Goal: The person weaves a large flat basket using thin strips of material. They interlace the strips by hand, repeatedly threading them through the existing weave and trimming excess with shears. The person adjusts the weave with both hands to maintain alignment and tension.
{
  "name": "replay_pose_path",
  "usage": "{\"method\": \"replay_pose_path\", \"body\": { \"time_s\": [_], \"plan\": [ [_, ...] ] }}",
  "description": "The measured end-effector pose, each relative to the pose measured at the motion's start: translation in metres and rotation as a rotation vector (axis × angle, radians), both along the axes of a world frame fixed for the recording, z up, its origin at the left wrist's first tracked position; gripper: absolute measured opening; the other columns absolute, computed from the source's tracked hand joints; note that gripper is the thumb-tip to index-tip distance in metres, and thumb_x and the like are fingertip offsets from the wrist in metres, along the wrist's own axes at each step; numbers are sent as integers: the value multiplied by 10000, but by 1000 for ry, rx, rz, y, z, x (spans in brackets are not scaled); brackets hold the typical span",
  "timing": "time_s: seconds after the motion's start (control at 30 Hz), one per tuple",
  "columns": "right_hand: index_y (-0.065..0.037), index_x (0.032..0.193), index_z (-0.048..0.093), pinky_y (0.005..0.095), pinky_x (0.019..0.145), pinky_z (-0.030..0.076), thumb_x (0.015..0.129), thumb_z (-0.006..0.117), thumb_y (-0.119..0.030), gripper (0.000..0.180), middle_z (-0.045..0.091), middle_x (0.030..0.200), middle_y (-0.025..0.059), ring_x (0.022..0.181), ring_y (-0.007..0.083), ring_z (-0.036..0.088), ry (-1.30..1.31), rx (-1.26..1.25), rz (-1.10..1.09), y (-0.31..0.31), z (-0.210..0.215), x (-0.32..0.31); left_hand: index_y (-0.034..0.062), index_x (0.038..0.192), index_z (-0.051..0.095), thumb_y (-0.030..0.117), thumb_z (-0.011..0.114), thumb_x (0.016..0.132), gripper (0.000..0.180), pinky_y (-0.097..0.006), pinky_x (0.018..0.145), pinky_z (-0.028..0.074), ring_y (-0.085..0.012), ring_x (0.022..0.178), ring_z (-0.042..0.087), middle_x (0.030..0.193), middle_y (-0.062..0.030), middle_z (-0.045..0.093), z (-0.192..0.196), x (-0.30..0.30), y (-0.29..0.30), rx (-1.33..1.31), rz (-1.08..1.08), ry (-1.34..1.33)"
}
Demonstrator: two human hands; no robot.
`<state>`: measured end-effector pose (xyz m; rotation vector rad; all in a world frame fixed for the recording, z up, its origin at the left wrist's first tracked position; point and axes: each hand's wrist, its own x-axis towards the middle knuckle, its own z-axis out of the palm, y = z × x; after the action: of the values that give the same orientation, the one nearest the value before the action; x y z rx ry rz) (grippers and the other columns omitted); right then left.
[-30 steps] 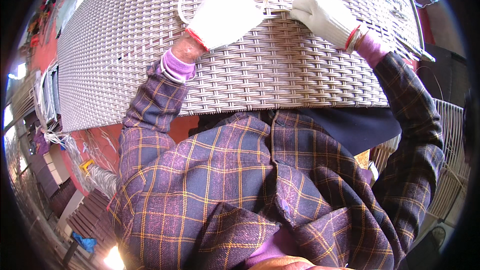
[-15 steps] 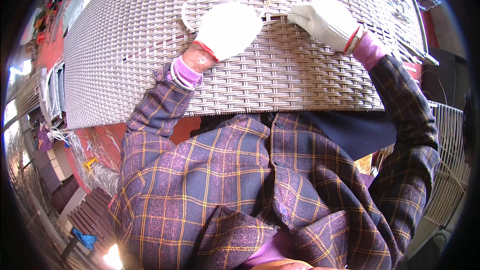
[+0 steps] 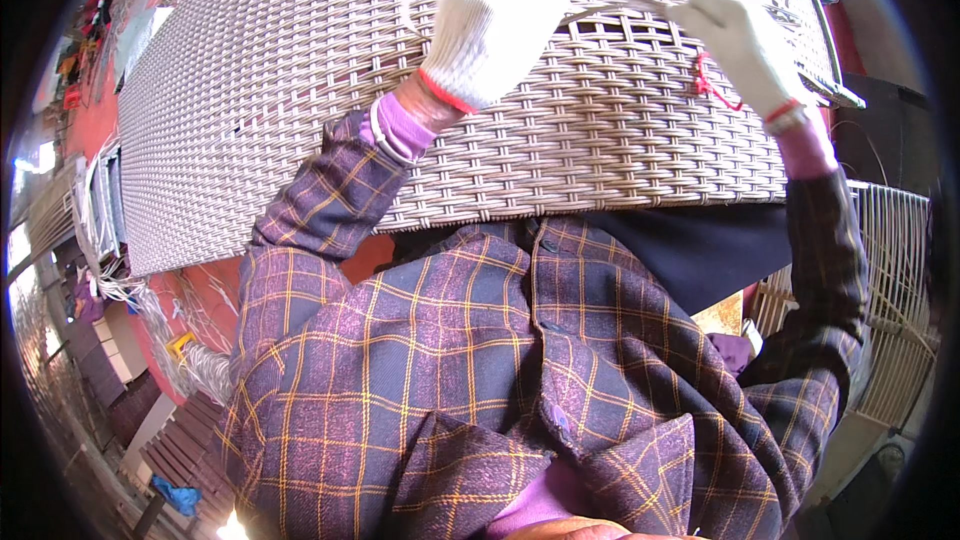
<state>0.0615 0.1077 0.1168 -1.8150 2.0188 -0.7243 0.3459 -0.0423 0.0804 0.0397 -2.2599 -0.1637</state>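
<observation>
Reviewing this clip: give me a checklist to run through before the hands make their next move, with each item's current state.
1. Right gloved hand has the rattan-like strand at its fingertips: ok, though blurred.
2. Left gloved hand has a firm grip: cannot tell; its fingers are hidden behind the glare-bright back of the glove.
3. Woven panel has a tight weave between the hands: not ok; dark openings show there.
4. Area by the right hand is free of loose thread: not ok; a red thread dangles beside the glove.
5. Pale strand loop beyond the left hand is free of snags: cannot tell; the glove covers part.
</observation>
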Motion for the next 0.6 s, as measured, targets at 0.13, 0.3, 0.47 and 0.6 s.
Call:
{"method": "replay_pose_path", "body": {
  "time_s": [0.13, 0.3, 0.47, 0.6],
  "plan": [
    [-61, 1017, 747, 244, 560, 286, 1123, 627, -324, 307, 480, 721, -52, 638, 25, 394, -179, 57, -99, 39, 21, 3, 81, 1364, 724, 206, 646, 998, 395, -474, 984, 586, -359, 1099, 736, 1268, -146, 764, 1, -30, -6, 75, -234, -210],
    [-26, 1147, 773, 268, 539, 368, 1123, 604, -330, 349, 592, 749, -9, 620, 68, 467, -308, 264, -101, 47, 27, 19, 186, 1349, 754, 222, 625, 1027, 348, -414, 986, 569, -254, 1135, 738, 1264, -66, 781, 7, -14, -25, -191, -131, -285],
    [-71, 1174, 782, 341, 623, 518, 1109, 591, -284, 293, 709, 839, 61, 693, 194, 652, -75, 365, -16, 36, 21, 10, 198, 1294, 781, 208, 680, 994, 317, -389, 923, 596, -242, 1069, 758, 1194, -36, 798, 19, 17, -29, -238, -71, -368],
    [-107, 1162, 786, 435, 783, 626, 1094, 601, -259, 250, 796, 994, 125, 876, 345, 781, 419, 118, 158, 34, 17, 5, 179, 1234, 814, 208, 720, 982, 271, -358, 784, 620, -234, 901, 769, 1077, -48, 804, 29, 18, -25, -278, -10, -433]
  ]
}}
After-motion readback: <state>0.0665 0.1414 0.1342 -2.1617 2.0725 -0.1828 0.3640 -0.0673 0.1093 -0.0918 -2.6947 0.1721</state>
